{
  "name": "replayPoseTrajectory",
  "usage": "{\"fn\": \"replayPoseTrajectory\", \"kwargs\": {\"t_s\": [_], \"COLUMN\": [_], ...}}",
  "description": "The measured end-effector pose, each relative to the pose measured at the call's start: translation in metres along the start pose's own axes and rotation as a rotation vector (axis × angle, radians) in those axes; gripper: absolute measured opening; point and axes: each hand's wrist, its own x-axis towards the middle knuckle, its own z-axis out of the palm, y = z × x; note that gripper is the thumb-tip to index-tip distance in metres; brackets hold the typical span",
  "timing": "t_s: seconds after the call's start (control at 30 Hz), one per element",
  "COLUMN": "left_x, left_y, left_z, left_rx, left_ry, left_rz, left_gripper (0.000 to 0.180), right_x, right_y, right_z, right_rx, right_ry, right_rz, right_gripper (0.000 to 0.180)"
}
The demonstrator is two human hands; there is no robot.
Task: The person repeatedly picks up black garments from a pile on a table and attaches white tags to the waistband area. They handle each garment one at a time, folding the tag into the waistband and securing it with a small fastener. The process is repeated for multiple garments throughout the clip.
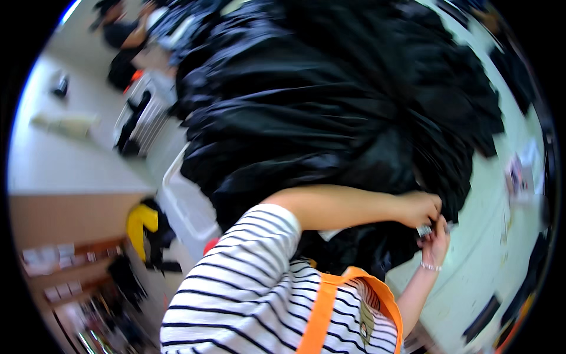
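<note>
A large heap of black fabric, glossy and creased, fills the middle of the view. My left arm reaches across its near side to the right. My left hand is closed at the heap's right edge, its fingers bent down. Just below it, my right hand, with a pale bracelet at the wrist, is closed too, its fingertips almost meeting the left ones. A small whitish, shiny piece shows between the two hands, next to black cloth. Blur hides what it is and which fingers grip it.
The pale table top runs along the right, with a pink and white packet and dark pieces near its far edge. Left of the heap stand a white plastic bin and a grey crate. Another person sits at the far left.
</note>
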Motion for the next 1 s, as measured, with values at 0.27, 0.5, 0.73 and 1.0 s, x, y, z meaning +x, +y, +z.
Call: {"fn": "replayPoseTrajectory", "kwargs": {"t_s": [0.27,0.5,0.73,1.0], "left_x": [-0.004,-0.002,-0.001,0.004], "left_y": [-0.010,0.001,0.010,0.017], "left_z": [0.004,-0.012,-0.031,-0.025], "left_rx": [0.107,0.124,-0.171,-0.577], "left_ry": [0.137,0.062,0.142,0.135], "left_rz": [-0.075,-0.119,-0.342,-0.504], "left_gripper": [0.011,0.028,0.020,0.019], "right_x": [0.005,-0.006,0.000,-0.022], "right_y": [-0.010,-0.006,-0.010,-0.007], "right_z": [0.012,0.035,0.023,0.002], "right_rx": [-0.252,-0.425,-0.307,-0.420], "right_ry": [-0.062,0.132,0.119,-0.005], "right_rz": [-0.175,-0.164,-0.464,-0.504], "right_gripper": [0.024,0.020,0.022,0.025]}}
